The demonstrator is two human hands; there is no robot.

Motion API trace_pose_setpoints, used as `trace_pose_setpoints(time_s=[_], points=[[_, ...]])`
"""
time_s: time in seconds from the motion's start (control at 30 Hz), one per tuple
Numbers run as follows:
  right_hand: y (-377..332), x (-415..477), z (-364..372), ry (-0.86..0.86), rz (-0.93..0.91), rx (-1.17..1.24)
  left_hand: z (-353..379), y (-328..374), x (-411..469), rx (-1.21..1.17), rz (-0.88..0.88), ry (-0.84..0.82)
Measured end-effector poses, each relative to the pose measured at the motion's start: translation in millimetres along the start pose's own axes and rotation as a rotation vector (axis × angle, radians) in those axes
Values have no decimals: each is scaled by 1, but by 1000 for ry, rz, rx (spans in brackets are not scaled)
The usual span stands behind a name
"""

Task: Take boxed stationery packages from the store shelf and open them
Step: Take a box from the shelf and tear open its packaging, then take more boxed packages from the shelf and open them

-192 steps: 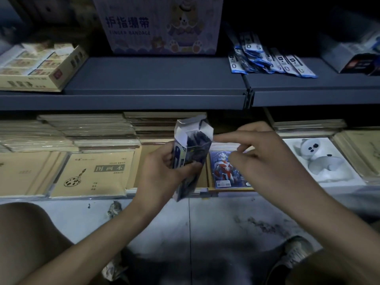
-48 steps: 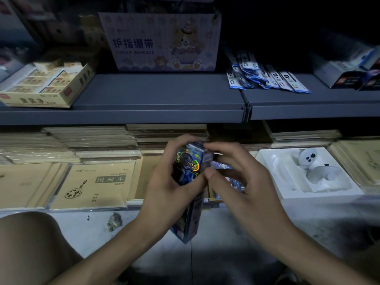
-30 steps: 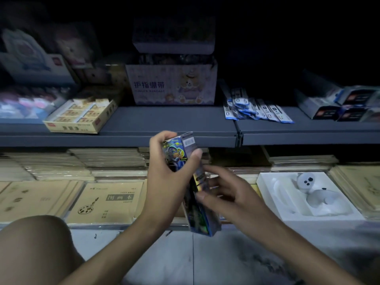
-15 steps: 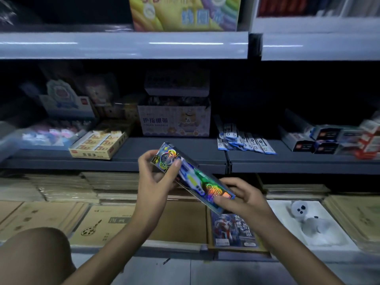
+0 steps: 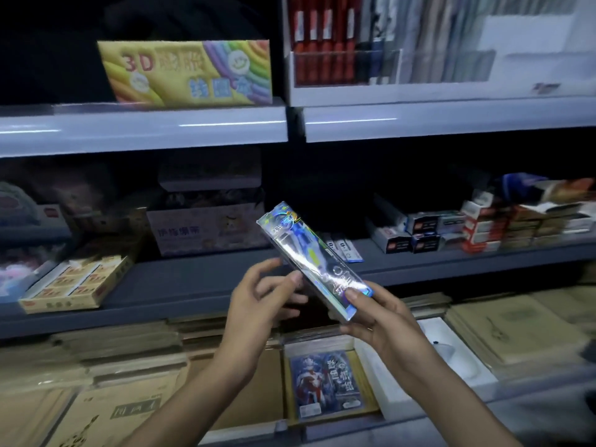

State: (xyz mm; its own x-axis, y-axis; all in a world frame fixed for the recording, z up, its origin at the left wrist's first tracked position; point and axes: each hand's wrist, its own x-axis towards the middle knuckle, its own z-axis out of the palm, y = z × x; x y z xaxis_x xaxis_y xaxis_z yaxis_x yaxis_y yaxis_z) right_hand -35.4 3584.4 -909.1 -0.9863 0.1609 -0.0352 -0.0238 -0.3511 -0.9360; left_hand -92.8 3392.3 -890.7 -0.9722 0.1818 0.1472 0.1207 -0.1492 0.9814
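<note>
A long, shiny holographic stationery box [image 5: 312, 259] is held up tilted in front of the grey middle shelf [image 5: 193, 282], its closed far end pointing up and left. My right hand [image 5: 380, 321] grips the near lower end, thumb on top and fingers underneath. My left hand [image 5: 258, 301] sits beside the middle of the box with fingers loosely spread; only its thumb touches the box's left edge.
On the middle shelf stand a finger-bandage carton [image 5: 206, 230], a yellow tray of small boxes [image 5: 77, 282] and stacked small packages [image 5: 422, 233]. A colourful 3D carton [image 5: 190, 72] sits on the shelf above. Brown notebooks [image 5: 113, 411], a hero-printed pack [image 5: 325, 382] and a white tray [image 5: 451, 356] lie below.
The box was closed, tipped and lifted toward the middle shelf. My left hand let go of its far end and slid down beside it; the view tilted upward.
</note>
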Motion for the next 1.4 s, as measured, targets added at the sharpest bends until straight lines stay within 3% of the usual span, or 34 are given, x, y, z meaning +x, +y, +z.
trace_pose_setpoints(time_s=[0.27,0.6,0.77,1.4], points=[[-22,-1,-53,195,-163,0,109,-13,17,37,-106,-225],[-63,14,-95,419,-250,66,183,-16,51,43,-53,-237],[-79,20,-115,513,-278,28,192,-27,63,137,-1,-232],[-84,14,-149,608,-314,53,181,-53,72,157,6,-236]])
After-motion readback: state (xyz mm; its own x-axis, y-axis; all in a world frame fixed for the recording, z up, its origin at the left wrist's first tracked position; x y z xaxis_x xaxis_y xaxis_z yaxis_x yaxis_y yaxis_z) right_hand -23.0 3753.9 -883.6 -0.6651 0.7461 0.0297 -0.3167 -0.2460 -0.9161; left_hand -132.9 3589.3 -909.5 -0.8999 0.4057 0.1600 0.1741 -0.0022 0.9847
